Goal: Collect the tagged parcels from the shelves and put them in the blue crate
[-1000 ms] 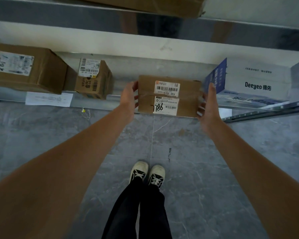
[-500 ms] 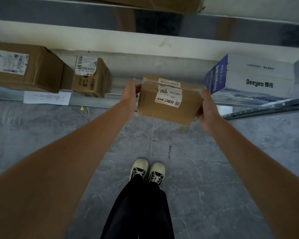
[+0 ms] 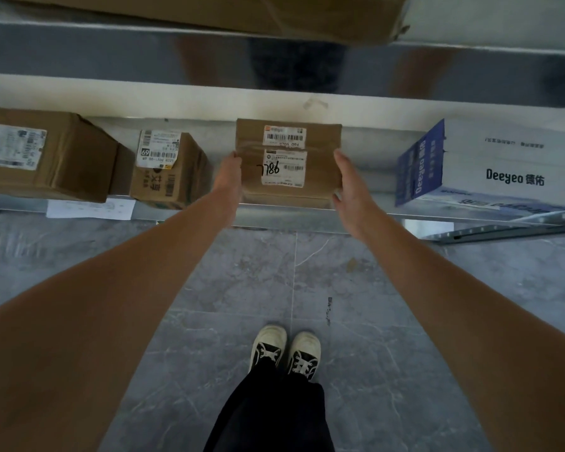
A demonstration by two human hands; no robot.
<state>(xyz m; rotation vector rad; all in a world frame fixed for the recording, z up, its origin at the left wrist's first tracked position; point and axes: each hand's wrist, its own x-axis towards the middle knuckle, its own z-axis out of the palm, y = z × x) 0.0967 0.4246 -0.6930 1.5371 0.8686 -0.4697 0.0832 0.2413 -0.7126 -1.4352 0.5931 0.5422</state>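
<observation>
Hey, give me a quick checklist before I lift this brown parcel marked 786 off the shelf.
1. Left hand against the brown parcel: ok, touching its left side.
2. Right hand against the parcel: ok, fingers straight along its right side.
3. Fingers under the parcel: cannot tell.
4. Gap to the box labelled 69: ok.
5. Gap to the Deeyeo box: ok.
6. Blue crate in view: not ok.

The left hand's (image 3: 230,172) fingers are out of sight behind the parcel's (image 3: 287,161) left side, so its grip cannot be told. The small print on the parcel's labels is too fine to read. The left box (image 3: 46,154) is cut off by the picture's edge, as is the white carton (image 3: 509,164) at right. The top box (image 3: 242,11) shows only its underside.
</observation>
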